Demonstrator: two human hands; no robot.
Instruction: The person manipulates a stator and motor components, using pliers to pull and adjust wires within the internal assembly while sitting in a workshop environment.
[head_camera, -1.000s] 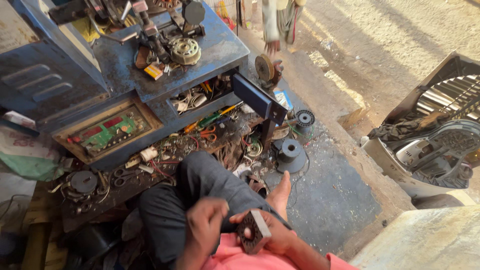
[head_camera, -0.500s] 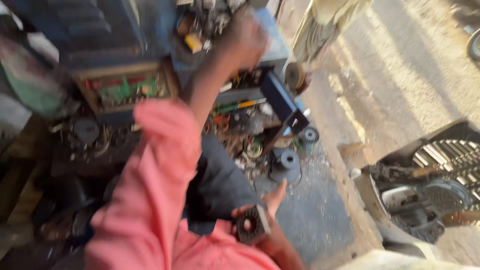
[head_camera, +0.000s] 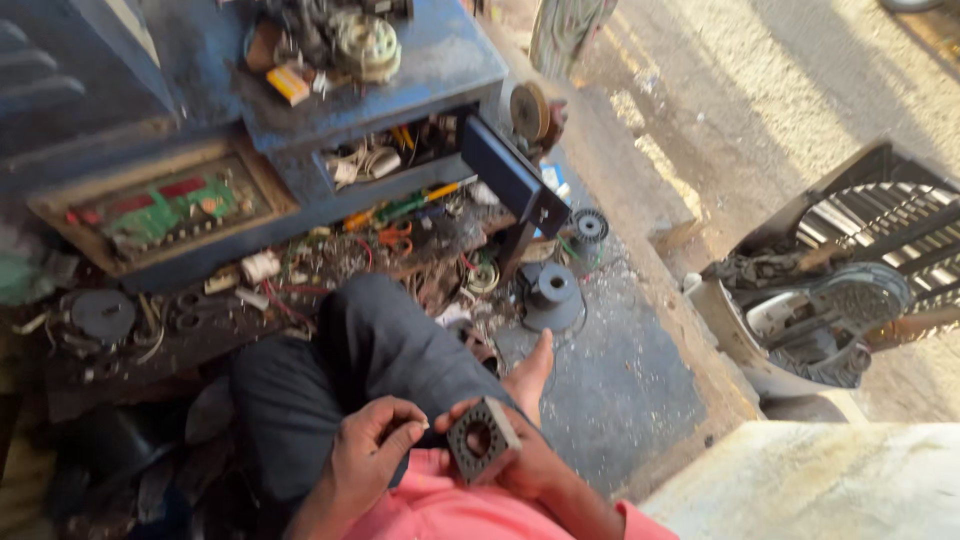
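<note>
My right hand (head_camera: 520, 465) grips a small square grey metal part with a round hole in its middle (head_camera: 481, 438), held over my lap. Beside it, my left hand (head_camera: 372, 448) is curled with fingertips pinched together, just left of the part; I cannot tell whether it holds something tiny. Both hands hover above my dark trouser leg (head_camera: 370, 360). My bare foot (head_camera: 530, 370) rests on the grey floor just beyond the hands. Pink sleeves show at the bottom.
A blue workbench (head_camera: 400, 90) with a round coil, tools and wires stands ahead. A green circuit board in a wooden tray (head_camera: 160, 205) sits left. Grey spools (head_camera: 552, 295) and scrap litter the floor. A fan housing with grille (head_camera: 840, 290) lies right. A pale slab (head_camera: 830, 480) sits bottom right.
Half a second ago my left arm reached out to the blue bench. It has come back to my lap, beside the square part that my right hand kept holding.
</note>
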